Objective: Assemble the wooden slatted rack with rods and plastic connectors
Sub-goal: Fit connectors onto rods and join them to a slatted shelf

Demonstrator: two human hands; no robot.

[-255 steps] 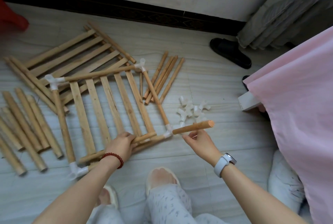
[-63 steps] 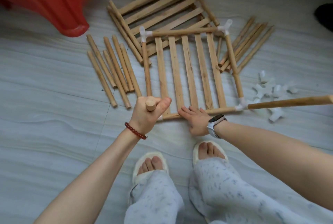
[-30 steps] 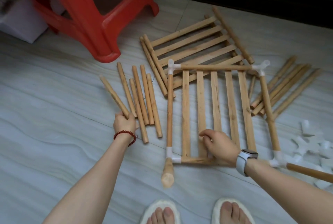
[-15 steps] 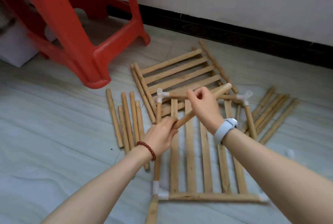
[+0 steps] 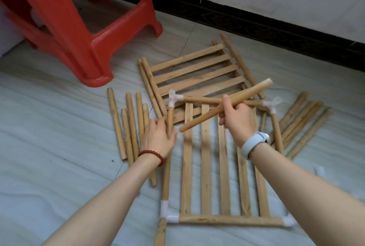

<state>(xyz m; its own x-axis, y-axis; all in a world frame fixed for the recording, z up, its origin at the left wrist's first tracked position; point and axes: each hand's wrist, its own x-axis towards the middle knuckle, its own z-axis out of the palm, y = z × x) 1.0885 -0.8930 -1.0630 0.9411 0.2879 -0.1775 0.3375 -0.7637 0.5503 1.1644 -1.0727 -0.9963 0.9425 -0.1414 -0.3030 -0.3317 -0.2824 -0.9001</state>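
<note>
Right hand [image 5: 238,121] has its grip round a loose rod [image 5: 225,105], held slanted in the air over the slatted frame [image 5: 205,156] on the floor. Left hand [image 5: 158,137] rests flat-fingered on the frame's left side rod, holding nothing. Risk — the far-left connector [image 5: 173,98] of the frame prob. tips or pops off if the rod goes in at an angle w/ the frame unpinned there.

home floor [image 5: 49,147], red plastic stool [image 5: 79,28], skirting board [image 5: 256,26]
</note>
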